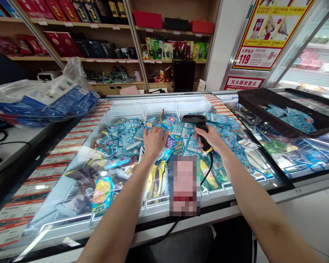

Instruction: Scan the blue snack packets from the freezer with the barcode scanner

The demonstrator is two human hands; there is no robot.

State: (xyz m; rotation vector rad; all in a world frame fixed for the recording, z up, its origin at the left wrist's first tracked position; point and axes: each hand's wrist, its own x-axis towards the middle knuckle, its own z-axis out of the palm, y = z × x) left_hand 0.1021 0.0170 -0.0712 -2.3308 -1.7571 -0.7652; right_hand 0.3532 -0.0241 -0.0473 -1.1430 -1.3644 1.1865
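Note:
My right hand [210,138] is wrapped round the handle of a black barcode scanner [195,118], whose head points left above many blue packets. A black cable [211,166] hangs from the scanner's handle. To the left, my left hand [155,141] rests palm down, fingers stretched over the blue packets [128,138]; I cannot tell if it touches one. These packets spread across the middle of a glass-topped freezer [153,98]. Nearer me are yellow wrappers [157,179] and a blue-and-yellow bag [102,194]. A pixelated patch hides part of the front.
A dark basket [279,104] holding more blue packets stands at the right. At the left lies a white-and-blue plastic bag [48,96]. Price-label strips [48,179] line the freezer's left side. Stocked shelves [84,58] stand behind, with a black box [183,75].

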